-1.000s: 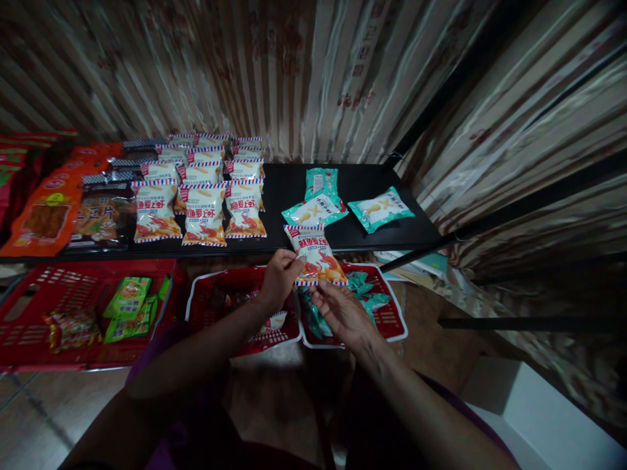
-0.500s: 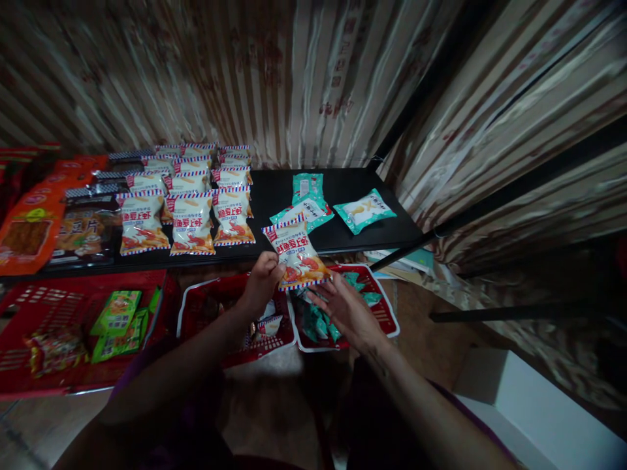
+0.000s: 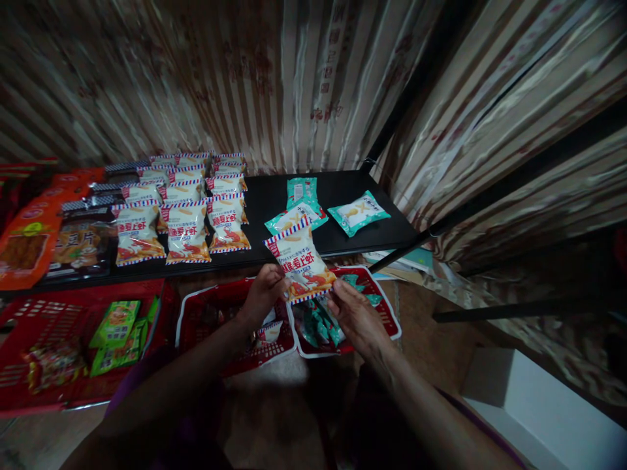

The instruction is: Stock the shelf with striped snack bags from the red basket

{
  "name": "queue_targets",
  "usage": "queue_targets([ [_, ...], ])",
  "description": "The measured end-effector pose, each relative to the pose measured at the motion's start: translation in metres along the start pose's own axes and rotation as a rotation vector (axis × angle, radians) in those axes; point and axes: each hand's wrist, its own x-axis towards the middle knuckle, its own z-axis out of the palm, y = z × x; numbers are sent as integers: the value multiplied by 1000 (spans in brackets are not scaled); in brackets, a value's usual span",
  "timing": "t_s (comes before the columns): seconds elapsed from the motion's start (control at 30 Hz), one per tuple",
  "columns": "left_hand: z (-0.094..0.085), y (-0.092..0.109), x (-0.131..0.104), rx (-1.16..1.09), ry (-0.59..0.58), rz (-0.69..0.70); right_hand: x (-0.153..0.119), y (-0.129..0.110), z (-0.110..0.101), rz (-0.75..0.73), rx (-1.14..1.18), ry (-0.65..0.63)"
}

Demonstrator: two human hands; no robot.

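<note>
A white and orange snack bag [image 3: 300, 262] with striped edges is held up in front of the black shelf's edge. My left hand [image 3: 264, 294] pinches its left side, fingers closed. At the lower right corner, my right hand [image 3: 355, 313] has its thumb and fingers closed on the bag. Just behind it on the shelf [image 3: 264, 189] lie several teal snack bags [image 3: 359, 212]. To the left, matching white and orange bags [image 3: 186, 232] stand in rows, one behind another.
Below the shelf, one red basket [image 3: 386, 313] holds teal packs, and another red basket [image 3: 196, 297] holds white packs. A larger red basket [image 3: 161, 300] at left has green packets [image 3: 117, 326]. Orange packs [image 3: 29, 241] fill the shelf's left end. A white box [image 3: 553, 405] stands at lower right.
The bag in my hands has tilted slightly and my right hand's fingers have closed more on its lower right corner. The view has shifted a little.
</note>
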Motion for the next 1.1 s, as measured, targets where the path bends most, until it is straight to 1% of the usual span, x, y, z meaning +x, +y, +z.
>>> queue_targets([
  [0.07,-7,4,4,18,102,62,0,0,-1,-36,-30,-4],
  [0.17,-18,14,11,111,321,254,0,1,-2,-71,-75,1],
  [0.23,-24,20,15,191,400,342,0,2,-2,-72,-107,-4],
  [0.27,-26,22,17,236,402,361,0,4,-2,-66,-125,-15],
  [0.3,-28,24,18,280,378,365,0,5,-2,-58,-145,-29],
  [0.37,-28,25,21,342,294,339,-1,8,-2,-46,-191,-46],
  [0.43,-28,24,23,332,202,262,-2,10,-2,-51,-228,-42],
  [0.5,-27,22,24,288,168,180,-2,11,-3,-61,-253,-29],
  [0.57,-26,21,24,258,184,143,-3,11,-2,-61,-277,-30],
  [0.7,-24,21,22,230,248,142,-7,11,0,-58,-295,-41],
  [0.83,-21,24,20,175,307,112,-9,14,1,-77,-276,-68],
  [0.97,-19,22,20,172,310,98,-7,15,-2,-87,-291,-46],
  [1.1,-18,19,21,174,307,97,-5,13,-3,-80,-305,-53],
])
